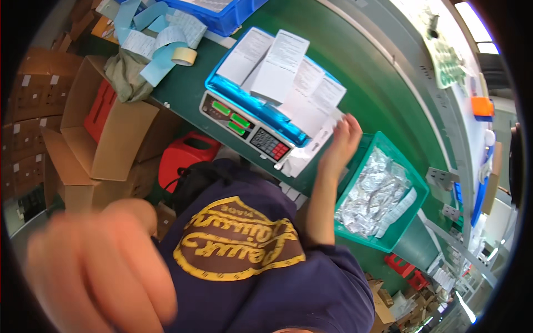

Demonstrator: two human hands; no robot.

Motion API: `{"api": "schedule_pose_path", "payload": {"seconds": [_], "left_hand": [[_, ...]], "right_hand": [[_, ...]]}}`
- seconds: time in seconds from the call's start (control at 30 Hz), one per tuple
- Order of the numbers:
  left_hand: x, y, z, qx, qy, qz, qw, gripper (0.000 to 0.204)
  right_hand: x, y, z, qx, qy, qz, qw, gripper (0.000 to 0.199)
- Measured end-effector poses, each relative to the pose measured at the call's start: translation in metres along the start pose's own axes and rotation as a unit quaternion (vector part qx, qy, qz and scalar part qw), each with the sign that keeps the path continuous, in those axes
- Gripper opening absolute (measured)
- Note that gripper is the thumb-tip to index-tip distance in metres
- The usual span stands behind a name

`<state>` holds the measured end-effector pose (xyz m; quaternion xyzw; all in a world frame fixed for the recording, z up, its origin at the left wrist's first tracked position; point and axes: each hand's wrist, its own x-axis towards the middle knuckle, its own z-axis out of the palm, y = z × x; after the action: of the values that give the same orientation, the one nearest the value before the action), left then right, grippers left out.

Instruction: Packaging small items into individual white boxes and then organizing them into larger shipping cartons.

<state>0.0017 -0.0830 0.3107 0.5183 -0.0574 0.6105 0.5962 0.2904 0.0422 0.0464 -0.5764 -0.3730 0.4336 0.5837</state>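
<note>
My left hand (105, 266) is raised close to the camera at the lower left. Motion smears its bent fingers, so whatever may be in them does not show. On the right, my right hand (344, 139) hovers by the corner of a counting scale (244, 126), fingers loosely bent and apart, with nothing visible in them. White printed boxes (282, 64) lie on the scale's blue pan (233, 91), one stacked across the others. A white sheet (302, 161) sticks out beside the scale, close to my right wrist.
Right of my forearm stands a green crate (383, 244) holding silvery packets (375, 191). Blue label strips (161, 58), a tape roll (184, 56) and a blue bin (222, 21) occupy the far left of the green table (191, 97). Open cartons (125, 141) and a red stool (186, 158) stand left.
</note>
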Motion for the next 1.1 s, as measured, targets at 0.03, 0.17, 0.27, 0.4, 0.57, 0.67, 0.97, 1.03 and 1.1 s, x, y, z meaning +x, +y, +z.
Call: {"api": "schedule_pose_path", "payload": {"seconds": [0.03,0.17,0.27,0.4,0.57,0.67,0.97,1.03,1.1], "left_hand": [[0.017,-0.003,-0.007,0.122,0.094,-0.039,0.987,0.022],[0.01,-0.011,-0.097,0.309,0.225,-0.06,0.922,0.012],[0.002,-0.013,-0.128,0.364,0.292,-0.092,0.88,0.013],[-0.008,-0.019,-0.177,0.432,0.304,-0.172,0.832,0.02],[-0.031,-0.033,-0.234,0.445,0.321,-0.25,0.798,0.024],[-0.038,-0.043,-0.256,0.435,0.314,-0.299,0.79,0.028],[-0.043,-0.138,-0.293,0.674,0.138,-0.364,0.628,0.066],[-0.036,-0.167,-0.281,0.703,0.097,-0.377,0.596,0.071],[-0.043,-0.194,-0.268,0.651,0.069,-0.336,0.677,0.071]], "right_hand": [[-0.008,0.005,-0.017,-0.024,0.015,0.011,1.0,0.03],[-0.02,0.017,-0.072,-0.002,0.071,0.046,0.996,0.028],[-0.021,0.017,-0.091,-0.032,0.081,0.062,0.994,0.029],[-0.025,-0.013,-0.063,0.028,0.105,0.081,0.991,0.028],[-0.026,-0.034,-0.004,-0.072,0.1,0.059,0.991,0.032],[-0.023,-0.035,0.014,-0.104,0.05,0.038,0.993,0.035],[-0.005,-0.032,0.104,-0.129,-0.07,-0.065,0.987,0.049],[-0.005,-0.025,0.133,-0.189,-0.08,-0.034,0.978,0.055],[-0.008,-0.022,0.162,-0.111,-0.11,0.02,0.988,0.057]]}}
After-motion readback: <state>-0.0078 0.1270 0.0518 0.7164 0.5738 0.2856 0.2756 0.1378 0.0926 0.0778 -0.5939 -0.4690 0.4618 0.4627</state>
